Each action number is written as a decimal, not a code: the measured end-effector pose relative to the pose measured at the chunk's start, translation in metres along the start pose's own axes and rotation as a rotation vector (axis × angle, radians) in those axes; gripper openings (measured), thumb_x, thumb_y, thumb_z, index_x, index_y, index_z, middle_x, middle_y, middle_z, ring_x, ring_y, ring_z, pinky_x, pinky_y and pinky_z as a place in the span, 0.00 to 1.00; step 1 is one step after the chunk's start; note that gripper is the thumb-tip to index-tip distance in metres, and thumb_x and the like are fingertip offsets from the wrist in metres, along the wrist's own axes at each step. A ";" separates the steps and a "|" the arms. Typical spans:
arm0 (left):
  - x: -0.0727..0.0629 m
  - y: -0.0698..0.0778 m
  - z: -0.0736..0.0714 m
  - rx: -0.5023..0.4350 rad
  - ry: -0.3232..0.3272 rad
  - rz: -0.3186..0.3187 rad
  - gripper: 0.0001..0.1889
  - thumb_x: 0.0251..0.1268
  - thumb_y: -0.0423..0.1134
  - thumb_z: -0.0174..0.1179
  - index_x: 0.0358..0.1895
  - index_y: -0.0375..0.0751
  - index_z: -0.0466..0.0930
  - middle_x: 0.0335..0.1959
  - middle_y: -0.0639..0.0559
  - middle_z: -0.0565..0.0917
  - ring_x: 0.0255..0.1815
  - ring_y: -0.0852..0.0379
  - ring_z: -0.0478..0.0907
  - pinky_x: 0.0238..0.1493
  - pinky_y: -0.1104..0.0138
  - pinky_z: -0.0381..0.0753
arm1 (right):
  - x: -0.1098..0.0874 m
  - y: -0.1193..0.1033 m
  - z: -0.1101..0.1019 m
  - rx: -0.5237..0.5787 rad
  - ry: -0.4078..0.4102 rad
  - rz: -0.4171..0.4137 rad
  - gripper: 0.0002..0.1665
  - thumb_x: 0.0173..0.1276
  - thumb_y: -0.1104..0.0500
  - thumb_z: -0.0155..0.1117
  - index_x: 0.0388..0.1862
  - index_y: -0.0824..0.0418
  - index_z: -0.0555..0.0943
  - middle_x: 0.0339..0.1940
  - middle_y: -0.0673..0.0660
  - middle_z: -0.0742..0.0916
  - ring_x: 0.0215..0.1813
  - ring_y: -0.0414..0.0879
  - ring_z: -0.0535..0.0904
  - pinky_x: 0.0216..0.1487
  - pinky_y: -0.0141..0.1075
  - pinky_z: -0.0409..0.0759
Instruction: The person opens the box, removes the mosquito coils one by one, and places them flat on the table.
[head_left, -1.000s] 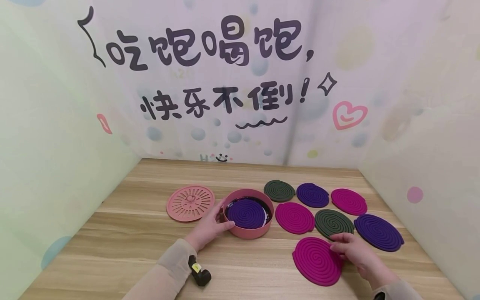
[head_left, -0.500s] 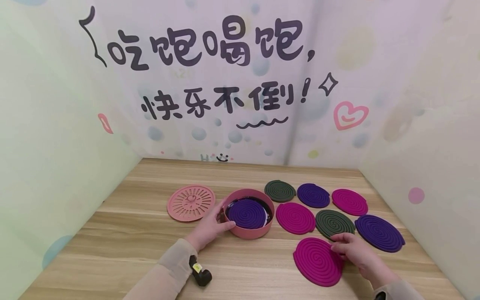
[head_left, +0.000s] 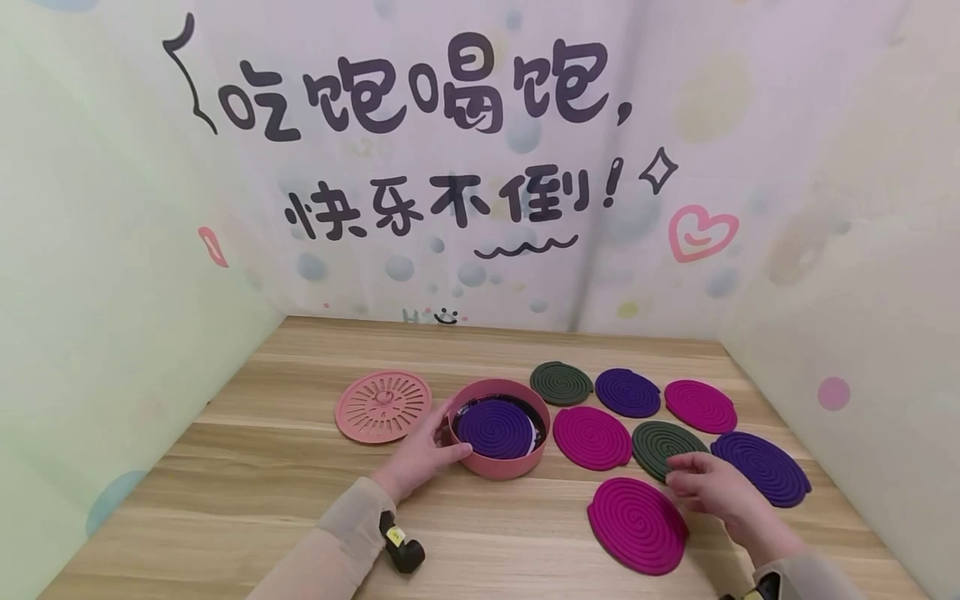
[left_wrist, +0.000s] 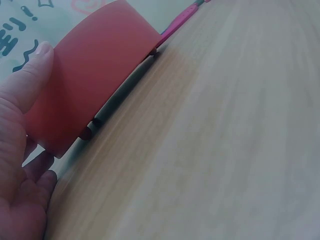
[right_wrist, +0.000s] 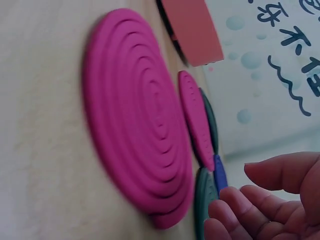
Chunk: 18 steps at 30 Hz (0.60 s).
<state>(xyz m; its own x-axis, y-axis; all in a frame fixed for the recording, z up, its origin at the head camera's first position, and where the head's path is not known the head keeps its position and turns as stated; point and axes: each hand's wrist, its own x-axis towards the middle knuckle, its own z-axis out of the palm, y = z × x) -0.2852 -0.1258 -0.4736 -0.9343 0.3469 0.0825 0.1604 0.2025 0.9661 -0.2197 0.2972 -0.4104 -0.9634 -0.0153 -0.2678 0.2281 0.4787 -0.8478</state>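
Observation:
My left hand (head_left: 420, 458) grips the left side of a round pink mosquito coil box (head_left: 498, 470). In the left wrist view the thumb lies along the box's outer wall (left_wrist: 100, 65), with the fingers curled at its lower edge. A purple mosquito coil (head_left: 495, 427) lies inside the box. Nearest to my right hand (head_left: 720, 496) are a magenta coil (head_left: 637, 525), flat on the table, and a dark green coil (head_left: 666, 446) behind it. That hand hovers loosely beside the magenta coil, its thumb apart from the fingers in the right wrist view, holding nothing.
A slotted pink lid (head_left: 384, 407) lies left of the box. More coils spread behind and to the right, among them a magenta one (head_left: 592, 437), a purple one (head_left: 761, 468) and a green one (head_left: 561, 383). Walls rise behind and on both sides of the wooden table (head_left: 247, 467).
My right hand has risen slightly from the magenta coil's right edge, and its fingers have come away from it. The left hand and the box stay as they were.

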 end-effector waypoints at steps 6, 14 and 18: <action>-0.001 0.002 0.000 -0.030 0.002 -0.006 0.46 0.58 0.43 0.69 0.77 0.47 0.50 0.73 0.43 0.59 0.74 0.46 0.55 0.71 0.52 0.56 | 0.007 -0.025 -0.001 0.004 -0.024 -0.083 0.32 0.70 0.59 0.58 0.66 0.77 0.63 0.55 0.66 0.79 0.48 0.47 0.78 0.45 0.39 0.80; 0.000 0.003 0.001 -0.018 0.030 -0.003 0.44 0.60 0.36 0.67 0.76 0.42 0.51 0.72 0.38 0.60 0.73 0.42 0.57 0.70 0.49 0.57 | 0.028 -0.059 0.023 0.088 -0.023 -0.188 0.32 0.71 0.61 0.57 0.68 0.75 0.62 0.58 0.70 0.76 0.53 0.51 0.77 0.51 0.38 0.80; 0.000 0.003 0.003 -0.011 0.041 -0.001 0.43 0.60 0.35 0.67 0.76 0.39 0.51 0.72 0.37 0.60 0.73 0.40 0.56 0.70 0.48 0.57 | 0.040 -0.079 0.042 0.147 -0.023 -0.206 0.31 0.71 0.62 0.56 0.68 0.74 0.62 0.60 0.69 0.75 0.56 0.52 0.76 0.57 0.43 0.78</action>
<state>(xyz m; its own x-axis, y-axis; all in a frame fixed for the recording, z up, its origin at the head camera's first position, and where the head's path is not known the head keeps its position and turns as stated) -0.2834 -0.1230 -0.4712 -0.9468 0.3085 0.0914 0.1562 0.1922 0.9688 -0.2703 0.2221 -0.3734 -0.9886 -0.1197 -0.0916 0.0473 0.3304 -0.9427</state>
